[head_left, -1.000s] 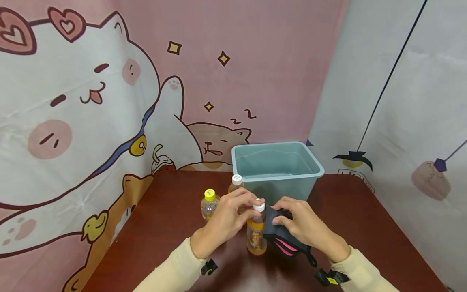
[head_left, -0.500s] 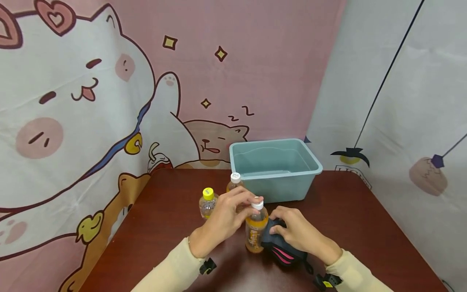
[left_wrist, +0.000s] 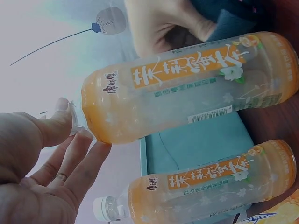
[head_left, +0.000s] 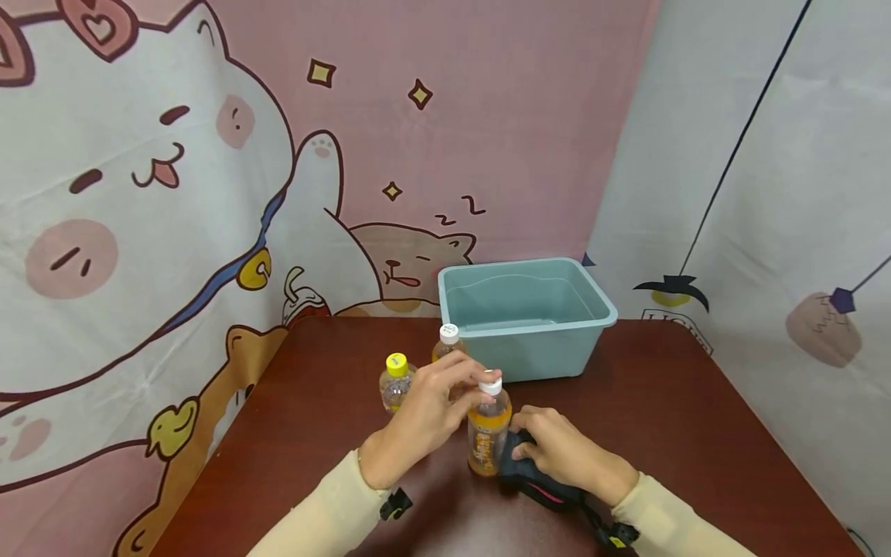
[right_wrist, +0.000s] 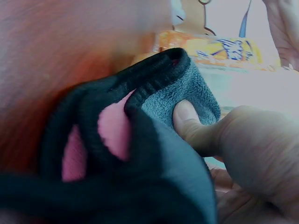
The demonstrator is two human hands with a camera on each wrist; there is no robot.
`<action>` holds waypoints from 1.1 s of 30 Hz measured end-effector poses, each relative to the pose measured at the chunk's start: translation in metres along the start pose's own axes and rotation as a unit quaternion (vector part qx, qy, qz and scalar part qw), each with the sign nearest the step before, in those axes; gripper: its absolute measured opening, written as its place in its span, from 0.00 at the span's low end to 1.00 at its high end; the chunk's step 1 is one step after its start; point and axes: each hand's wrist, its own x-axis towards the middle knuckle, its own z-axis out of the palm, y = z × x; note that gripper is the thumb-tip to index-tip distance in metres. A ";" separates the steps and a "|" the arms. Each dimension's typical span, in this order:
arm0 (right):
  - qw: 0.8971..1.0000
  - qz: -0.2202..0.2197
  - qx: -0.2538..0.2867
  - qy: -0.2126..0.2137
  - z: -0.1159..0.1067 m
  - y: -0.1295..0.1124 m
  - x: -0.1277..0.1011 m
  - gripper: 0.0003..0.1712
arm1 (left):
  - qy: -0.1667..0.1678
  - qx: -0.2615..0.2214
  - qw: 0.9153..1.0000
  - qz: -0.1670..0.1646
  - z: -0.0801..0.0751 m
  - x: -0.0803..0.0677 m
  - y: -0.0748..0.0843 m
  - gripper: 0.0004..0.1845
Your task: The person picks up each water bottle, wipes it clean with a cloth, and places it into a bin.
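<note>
My left hand (head_left: 431,394) pinches the white cap of a clear plastic tea bottle (head_left: 487,445) that stands upright on the table. Its orange label faces the left wrist camera. Just right of the bottle, my right hand (head_left: 567,452) grips a dark grey fabric pouch (head_left: 536,472) low over the tabletop. Black edging and pink openings show on the pouch in the right wrist view, where the thumb presses its fuzzy grey side. Behind the left hand is a second white-capped tea bottle (left_wrist: 210,182) with the same label. A yellow-capped bottle (head_left: 397,379) stands to its left, partly hidden by the hand.
A light blue plastic bin (head_left: 529,356) sits behind the bottles, toward the table's back edge. The dark red-brown table (head_left: 682,449) meets a cartoon-printed cloth backdrop (head_left: 529,139) at the back and sides.
My right hand has brought the pouch lower, down toward the table beside the bottle. The left hand keeps its pinch on the bottle cap. The head view has shifted slightly.
</note>
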 end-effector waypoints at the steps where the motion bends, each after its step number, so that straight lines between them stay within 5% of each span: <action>1: 1.000 -0.001 -0.005 -0.001 0.001 0.000 0.000 0.13 | -0.001 0.000 1.000 -0.002 0.000 0.000 0.000 0.12; 24: 0.999 0.026 0.033 0.011 0.004 -0.002 -0.008 0.11 | -0.005 0.004 1.000 -0.013 0.002 -0.005 0.000 0.13; 33: 0.996 0.020 0.025 0.082 -0.022 -0.022 -0.007 0.11 | 0.003 -0.006 1.000 -0.007 0.000 -0.003 -0.002 0.14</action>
